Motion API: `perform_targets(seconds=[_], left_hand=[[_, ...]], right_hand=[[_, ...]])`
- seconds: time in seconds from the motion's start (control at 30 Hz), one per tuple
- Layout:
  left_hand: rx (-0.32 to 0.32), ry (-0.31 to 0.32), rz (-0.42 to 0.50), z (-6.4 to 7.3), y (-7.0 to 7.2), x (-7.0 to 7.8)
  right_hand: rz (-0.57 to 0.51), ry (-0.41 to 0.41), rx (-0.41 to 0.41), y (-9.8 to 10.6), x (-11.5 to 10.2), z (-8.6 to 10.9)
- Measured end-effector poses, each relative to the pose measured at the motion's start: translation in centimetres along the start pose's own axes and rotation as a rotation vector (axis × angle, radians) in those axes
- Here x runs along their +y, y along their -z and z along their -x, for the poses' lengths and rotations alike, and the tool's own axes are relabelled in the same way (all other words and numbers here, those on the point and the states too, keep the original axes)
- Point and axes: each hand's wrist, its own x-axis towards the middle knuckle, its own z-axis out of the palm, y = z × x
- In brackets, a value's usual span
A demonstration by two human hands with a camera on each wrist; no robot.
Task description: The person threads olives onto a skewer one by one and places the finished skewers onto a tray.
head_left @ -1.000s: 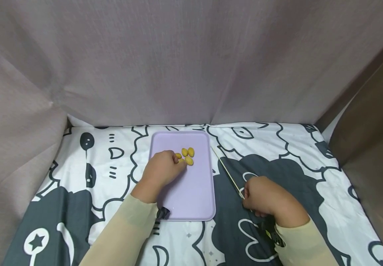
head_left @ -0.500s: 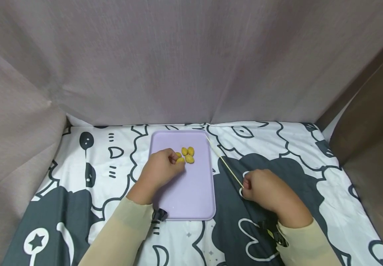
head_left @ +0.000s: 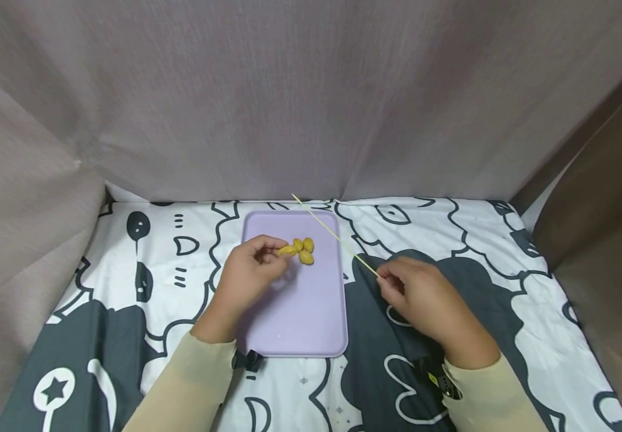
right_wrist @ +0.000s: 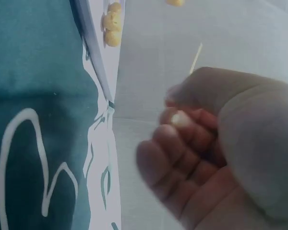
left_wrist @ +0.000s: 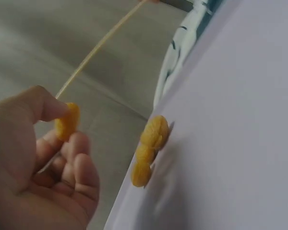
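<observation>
Fingers and thumb of the left hand (head_left: 250, 273) pinch an oval yellow piece (left_wrist: 68, 123) above the lavender tray (head_left: 305, 318). Just beside, more yellow pieces (head_left: 306, 257) lie clustered on the tray, nearer its far edge than its near one. Past the tray's right edge, above a patterned cloth (head_left: 305, 393), the right hand (head_left: 418, 297) grips a slim stick (head_left: 330, 231) by one end, its length slanting across the far right corner.

Head view looks forward, down; closer wrist views share yellow pieces (head_left: 306, 257).
</observation>
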Motion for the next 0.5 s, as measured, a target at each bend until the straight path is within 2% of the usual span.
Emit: perform_targets(seconds=[0.13,0.27,0.4,0.5], left_hand=[[0.026,-0.010,0.162,0.2,0.2,-0.1],[0.052,0.006,0.375,0.4,0.3,-0.4],[0.048,0.012,0.669,0.3,0.4,-1.1],[0.029,-0.007,0.851,0.3,0.5,-1.6]], right_hand=[[-0.046,0.081,0.088,-0.6,0.1,0.0],[-0.175,0.124,0.165,-1.8,0.9,0.0],[-0.340,0.094,0.188,-3.1,1.9,0.2],[-0.421,0.054,0.178,-3.8,2.5,0.4]])
